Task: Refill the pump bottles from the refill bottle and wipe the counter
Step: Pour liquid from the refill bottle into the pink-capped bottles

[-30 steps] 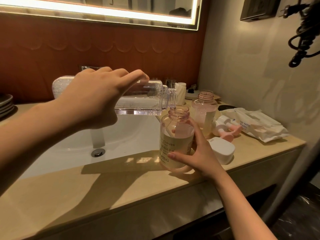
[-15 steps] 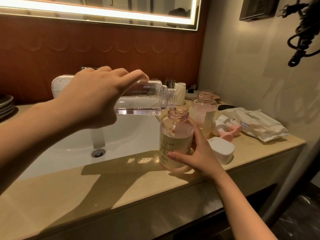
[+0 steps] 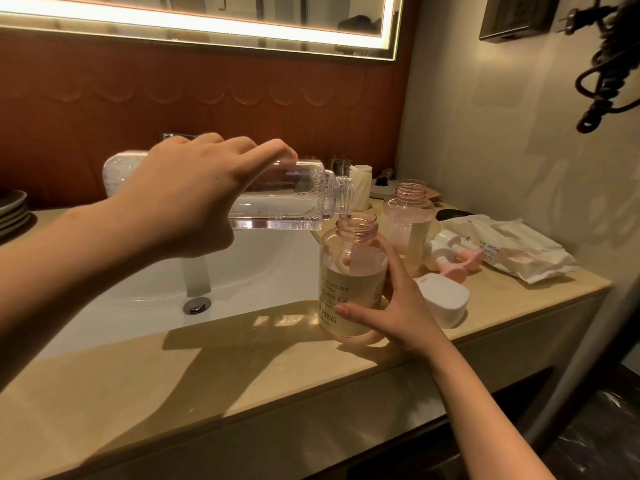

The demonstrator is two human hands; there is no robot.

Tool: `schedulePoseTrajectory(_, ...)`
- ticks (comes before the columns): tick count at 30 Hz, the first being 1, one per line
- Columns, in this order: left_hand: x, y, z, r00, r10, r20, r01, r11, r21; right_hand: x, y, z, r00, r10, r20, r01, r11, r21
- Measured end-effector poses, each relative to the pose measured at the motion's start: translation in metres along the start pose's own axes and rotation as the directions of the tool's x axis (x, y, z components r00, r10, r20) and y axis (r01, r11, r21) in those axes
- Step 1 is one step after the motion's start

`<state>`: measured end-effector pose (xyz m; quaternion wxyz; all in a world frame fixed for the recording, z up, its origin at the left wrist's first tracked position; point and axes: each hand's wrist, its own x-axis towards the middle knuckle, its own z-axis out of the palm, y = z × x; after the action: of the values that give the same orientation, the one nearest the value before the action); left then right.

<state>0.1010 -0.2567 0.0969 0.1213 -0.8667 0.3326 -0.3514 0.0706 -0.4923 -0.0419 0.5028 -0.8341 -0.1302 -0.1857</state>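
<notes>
Overall level: dim, with a warm amber cast; darkest at 5 o'clock, below the tabletop [image 3: 138,393].
Main source: the lit strip along the mirror [image 3: 263,12] edge at 12 o'clock, blown out to near white.
Shadows: two broad arm shadows run across the tabletop toward 7 o'clock; fainter, soft-edged ones lie on the wall [image 3: 502,168] at 3 o'clock.
Glare: small bright patches on the tabletop, at 9 o'clock from the pump bottle [image 3: 349,292]; thin highlights along the refill bottle [image 3: 287,202].
Sharpness: the centre is fairly crisp and the label lettering is readable; the forearm at 9 o'clock is soft.
Distortion: wide-angle bending; the mirror edge and tabletop front tilt and bow toward the frame edges.
</notes>
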Motion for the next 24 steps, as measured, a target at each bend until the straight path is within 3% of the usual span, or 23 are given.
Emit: schedulePoseTrajectory(24, 0.0004, -0.0006, -0.0020, 1.000, 0.000, -0.003, 0.000, 1.000, 0.020, 0.0003, 0.0026, -0.0003, 1.000, 0.006, -0.004, -0.006, 1.000, 0.007)
